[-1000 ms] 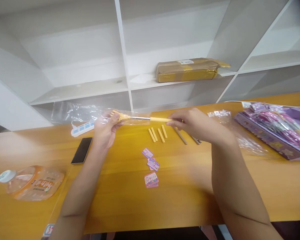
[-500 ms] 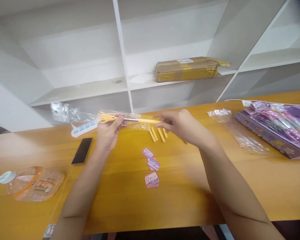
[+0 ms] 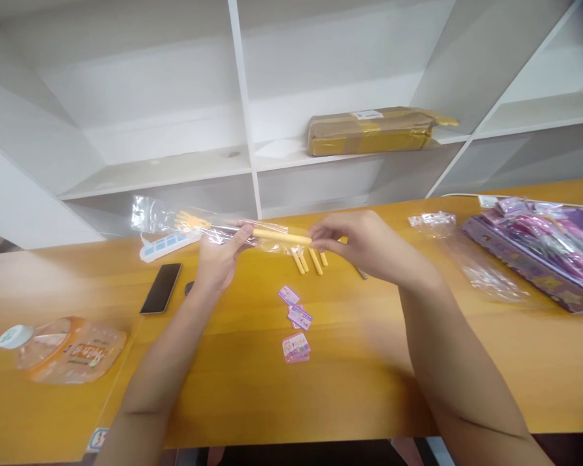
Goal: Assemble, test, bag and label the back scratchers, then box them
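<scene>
Yellow and metal, a slim tool [image 3: 276, 236] with a hand-shaped head lies level above the far side of the wooden table [image 3: 320, 401], its head to the left and most of its length inside a clear bag [image 3: 148, 213]. The left hand [image 3: 219, 262] clamps thumb and fingers on it near the middle, through the plastic. The right hand [image 3: 364, 243] has its fingertips drawn together at the handle's right end; whether they grip it cannot be told. Just beneath that end lie 4 yellow sticks [image 3: 315, 261], with printed cards [image 3: 296, 346] nearer. Left of the left hand are a white power strip [image 3: 168, 246], a dark phone [image 3: 160, 288] and, nearer, an orange-tinted bottle [image 3: 72, 353]. On the right, empty-looking clear sleeves [image 3: 486, 265] lie beside a purple box [image 3: 519, 265] of wrapped pink items. A taped carton [image 3: 369, 136] rests on the far shelf [image 3: 194, 165].
</scene>
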`<state>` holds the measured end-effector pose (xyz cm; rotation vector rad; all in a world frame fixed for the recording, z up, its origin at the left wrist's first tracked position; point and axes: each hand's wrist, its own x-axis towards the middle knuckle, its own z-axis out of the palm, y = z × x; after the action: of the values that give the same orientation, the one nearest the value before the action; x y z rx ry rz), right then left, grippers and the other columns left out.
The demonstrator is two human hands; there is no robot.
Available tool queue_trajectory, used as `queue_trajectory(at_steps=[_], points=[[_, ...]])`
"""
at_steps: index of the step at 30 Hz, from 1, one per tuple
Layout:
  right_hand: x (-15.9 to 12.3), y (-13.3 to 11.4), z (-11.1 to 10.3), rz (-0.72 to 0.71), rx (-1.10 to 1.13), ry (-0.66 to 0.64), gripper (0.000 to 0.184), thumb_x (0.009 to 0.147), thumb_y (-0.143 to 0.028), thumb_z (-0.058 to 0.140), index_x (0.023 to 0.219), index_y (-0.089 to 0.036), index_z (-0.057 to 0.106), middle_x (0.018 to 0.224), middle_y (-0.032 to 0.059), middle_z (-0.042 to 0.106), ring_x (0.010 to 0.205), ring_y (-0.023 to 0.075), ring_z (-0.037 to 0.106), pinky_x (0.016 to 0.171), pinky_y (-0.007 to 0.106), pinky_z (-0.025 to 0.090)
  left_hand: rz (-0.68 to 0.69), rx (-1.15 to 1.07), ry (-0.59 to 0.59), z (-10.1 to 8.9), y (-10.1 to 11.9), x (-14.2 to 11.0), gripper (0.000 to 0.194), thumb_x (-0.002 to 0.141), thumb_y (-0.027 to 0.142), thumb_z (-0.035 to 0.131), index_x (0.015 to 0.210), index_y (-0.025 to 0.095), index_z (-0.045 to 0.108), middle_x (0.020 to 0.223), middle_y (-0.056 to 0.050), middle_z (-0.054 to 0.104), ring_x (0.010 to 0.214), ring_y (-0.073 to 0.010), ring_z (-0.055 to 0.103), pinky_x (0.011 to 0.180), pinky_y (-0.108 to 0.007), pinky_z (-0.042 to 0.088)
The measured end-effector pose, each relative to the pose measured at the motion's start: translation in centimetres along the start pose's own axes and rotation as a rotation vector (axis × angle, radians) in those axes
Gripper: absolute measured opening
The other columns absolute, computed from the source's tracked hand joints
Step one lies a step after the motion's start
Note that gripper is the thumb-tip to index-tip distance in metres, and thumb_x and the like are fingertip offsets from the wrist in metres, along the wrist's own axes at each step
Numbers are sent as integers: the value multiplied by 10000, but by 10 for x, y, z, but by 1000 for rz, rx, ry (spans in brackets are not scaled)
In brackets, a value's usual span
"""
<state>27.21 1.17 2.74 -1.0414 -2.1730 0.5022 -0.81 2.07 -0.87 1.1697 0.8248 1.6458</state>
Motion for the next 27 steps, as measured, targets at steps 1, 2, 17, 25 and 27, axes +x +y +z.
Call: queue_trajectory(at_steps=[1, 2, 17, 25, 27], points=[[0, 0, 0, -10, -1, 8, 110, 985, -264, 676, 967, -220, 775, 960, 51, 822, 838, 193, 771, 687, 278, 567, -8, 0, -4, 0, 0, 0, 327, 723, 346, 993, 900, 155, 797, 946, -53, 796, 786, -144, 750, 729, -273, 660], [1, 1, 0, -18, 0, 15, 103, 981, -266, 685, 957, -220, 774, 950, 49, 821, 825, 190, 768, 683, 276, 563, -18, -2, -8, 0, 0, 0, 327, 721, 342, 994, 900, 152, 796, 941, -54, 796, 785, -145, 750, 725, -272, 659], [7, 11, 14, -279, 106, 171, 447, 859, -659, 826, 918, -225, 738, 703, 8, 719, 634, 152, 652, 641, 278, 492, -132, -54, -123, 2, 6, 0, 365, 674, 413, 1018, 825, 149, 816, 848, -46, 787, 690, -113, 716, 635, -219, 632], [5, 8, -1, -254, 188, -6, 352, 870, -536, 863, 994, -226, 753, 817, 12, 771, 658, 137, 658, 654, 277, 515, -147, -53, -105, 1, 9, 3, 385, 648, 418, 1030, 806, 147, 805, 821, -41, 772, 670, -112, 698, 605, -220, 603], [6, 9, 2, -264, 196, 10, 352, 870, -532, 865, 995, -224, 750, 809, 12, 769, 665, 140, 658, 661, 278, 515, -151, -56, -100, 1, 8, 3, 385, 653, 423, 1027, 806, 150, 802, 827, -39, 769, 679, -113, 700, 609, -220, 601]])
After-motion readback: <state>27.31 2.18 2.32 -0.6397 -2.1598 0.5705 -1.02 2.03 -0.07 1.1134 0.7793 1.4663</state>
